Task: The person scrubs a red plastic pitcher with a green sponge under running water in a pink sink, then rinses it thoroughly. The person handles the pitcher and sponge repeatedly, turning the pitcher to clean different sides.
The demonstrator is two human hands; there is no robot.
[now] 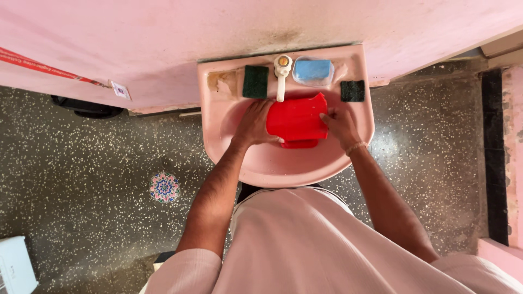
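Observation:
A red plastic container [297, 120] with a wavy rim lies in the bowl of a pink wall-mounted sink [283, 169], just below the white tap [281, 73]. My left hand [253, 124] grips its left side, thumb along the lower edge. On the container's right edge rests my right hand [340, 125], fingers curled onto it. Both forearms reach down into the basin from the bottom of the view.
On the sink ledge sit a dark green scrub pad [255, 81], a blue soap in a clear dish [313, 71] and a second green pad [352, 91]. A pink wall [136, 43] stands behind. The speckled dark floor holds a round patterned sticker [164, 187] and a white object [16, 264].

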